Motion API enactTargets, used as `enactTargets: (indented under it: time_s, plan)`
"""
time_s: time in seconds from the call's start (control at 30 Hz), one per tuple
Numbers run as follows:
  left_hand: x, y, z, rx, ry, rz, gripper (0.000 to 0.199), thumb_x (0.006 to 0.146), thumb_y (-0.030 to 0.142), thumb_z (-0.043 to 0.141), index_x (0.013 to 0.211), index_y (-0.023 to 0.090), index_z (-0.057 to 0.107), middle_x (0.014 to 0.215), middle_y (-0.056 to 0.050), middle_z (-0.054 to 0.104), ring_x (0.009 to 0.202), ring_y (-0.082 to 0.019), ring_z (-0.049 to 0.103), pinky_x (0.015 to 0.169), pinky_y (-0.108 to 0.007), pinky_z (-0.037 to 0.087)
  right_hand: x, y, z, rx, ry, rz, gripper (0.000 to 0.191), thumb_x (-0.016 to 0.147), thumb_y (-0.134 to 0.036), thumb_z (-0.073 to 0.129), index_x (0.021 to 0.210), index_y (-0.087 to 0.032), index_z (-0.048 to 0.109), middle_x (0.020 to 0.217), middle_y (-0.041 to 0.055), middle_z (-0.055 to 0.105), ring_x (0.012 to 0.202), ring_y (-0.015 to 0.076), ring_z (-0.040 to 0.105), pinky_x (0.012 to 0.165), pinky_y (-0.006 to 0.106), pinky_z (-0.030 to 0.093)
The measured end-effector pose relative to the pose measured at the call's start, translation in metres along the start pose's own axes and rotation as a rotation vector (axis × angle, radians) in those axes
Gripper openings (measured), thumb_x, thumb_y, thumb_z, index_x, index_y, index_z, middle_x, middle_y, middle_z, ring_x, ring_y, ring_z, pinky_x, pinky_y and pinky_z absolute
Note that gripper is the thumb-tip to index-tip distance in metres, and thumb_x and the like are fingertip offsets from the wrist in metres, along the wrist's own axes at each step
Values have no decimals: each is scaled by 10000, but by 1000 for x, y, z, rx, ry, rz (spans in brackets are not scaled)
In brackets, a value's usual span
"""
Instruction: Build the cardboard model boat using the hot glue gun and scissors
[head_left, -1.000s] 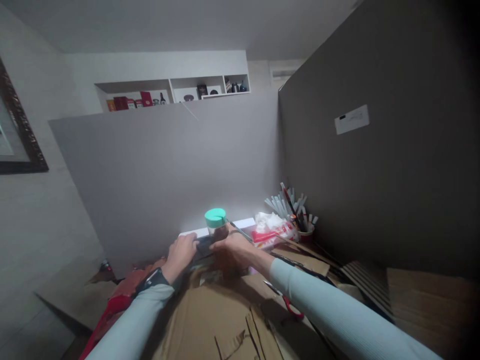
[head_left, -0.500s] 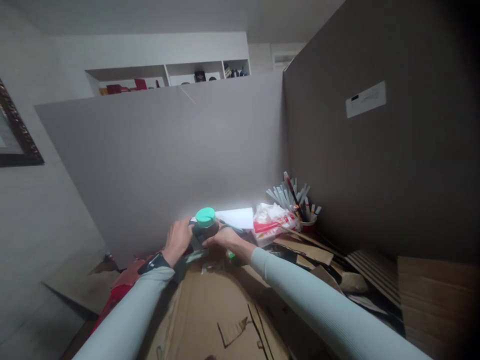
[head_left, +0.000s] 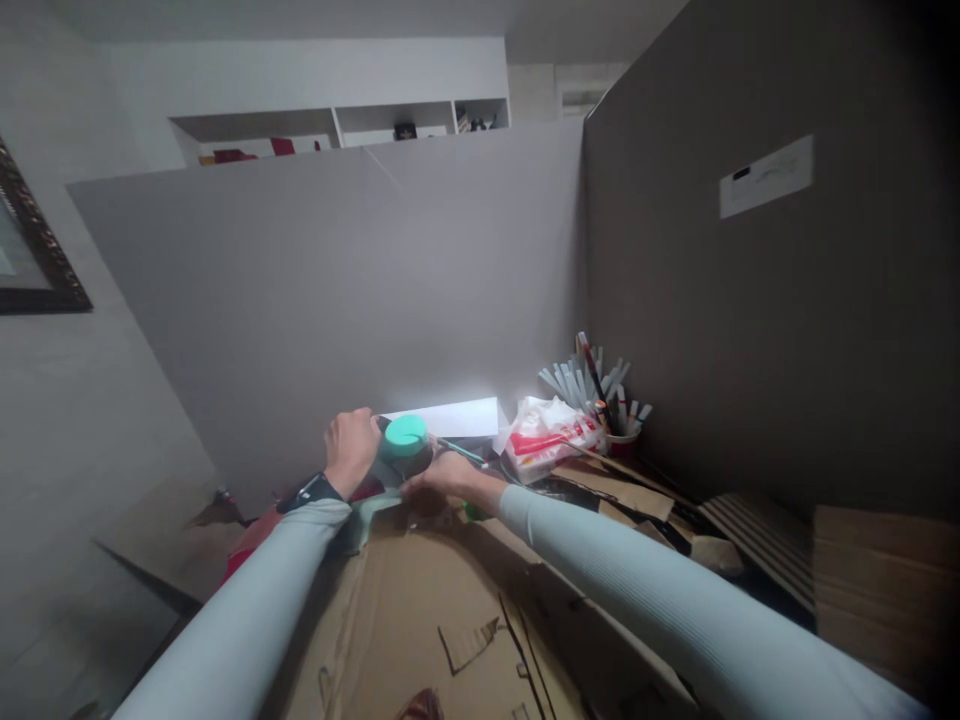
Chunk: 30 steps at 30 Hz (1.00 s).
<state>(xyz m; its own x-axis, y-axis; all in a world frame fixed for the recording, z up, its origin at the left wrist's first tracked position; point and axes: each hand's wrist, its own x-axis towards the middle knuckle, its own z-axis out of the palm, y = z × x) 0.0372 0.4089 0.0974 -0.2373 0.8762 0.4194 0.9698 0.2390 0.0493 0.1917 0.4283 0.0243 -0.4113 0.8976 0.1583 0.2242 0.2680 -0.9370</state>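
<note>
Between my hands stands a jar with a teal lid; its lower body is mostly hidden. My left hand, with a dark watch at the wrist, is closed just left of the jar. Its fingertips curl away from view beside a dark edge, so what they grip is hidden. Low on the jar's right side is my right hand, its fingers drawn together around something I cannot make out. A thin teal stick like a pen lies just behind that hand. A brightly lit white sheet is behind the jar.
A red and white plastic pack of tissues lies to the right, beside a cup with markers and pale sticks. Cardboard pieces pile up at right. A large cardboard sheet is nearest me. Grey panels rise behind.
My left hand has shifted slightly up and left, its fingers more curled. The jar sits a little left and lower in its surroundings. My right hand stays close to it.
</note>
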Motion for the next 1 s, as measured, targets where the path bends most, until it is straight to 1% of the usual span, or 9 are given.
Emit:
enactTargets:
  time_s: [0.2,0.3,0.4,0.6,0.67,0.8,1.0]
  plan:
    - [-3,3,4,-114,35,110,376,946,376,632,1280,207,591,1261,-94,647,1063,-247,664,901,-473,570,12,11,2,-103,11,-19,301,981,-353,643,1211,-160,626,1203,85,646,1025,238,658,874,440,570]
    - [-3,1,8,-163,25,139,404,947,372,631,1310,204,570,1285,-101,635,1075,-254,660,906,-485,570,17,11,1,-141,18,-12,306,981,-353,642,1218,-161,623,1210,87,643,1026,239,657,871,440,571]
    - [-2,-4,13,-195,2,169,390,946,364,633,1299,206,580,1301,-102,629,1090,-256,655,916,-487,567,21,8,0,-175,28,-11,301,980,-349,645,1212,-158,625,1201,86,647,1019,235,660,869,439,572]
    - [-4,-11,21,-217,-30,198,394,943,364,638,1301,212,579,1301,-100,629,1101,-260,652,923,-489,562,26,12,-6,-237,135,9,333,979,-354,645,1252,-168,608,1247,93,626,1062,253,647,887,452,565]
    - [-6,-13,22,-214,-47,202,399,944,367,635,1307,211,576,1296,-100,630,1092,-258,654,920,-491,563,26,14,-8,-244,151,2,330,979,-353,645,1249,-168,609,1241,92,629,1058,250,648,889,453,564]
    - [-9,-16,22,-215,-79,215,383,947,370,631,1293,212,586,1292,-99,634,1090,-255,654,923,-490,561,24,13,-12,-255,127,4,328,982,-352,641,1248,-164,608,1239,94,630,1046,244,651,880,450,568]
    - [-12,-21,27,-227,-90,226,379,949,365,629,1295,217,587,1293,-98,635,1091,-254,654,929,-491,559,21,3,-16,-296,73,47,318,981,-358,641,1229,-161,618,1222,87,636,1030,244,655,864,437,574]
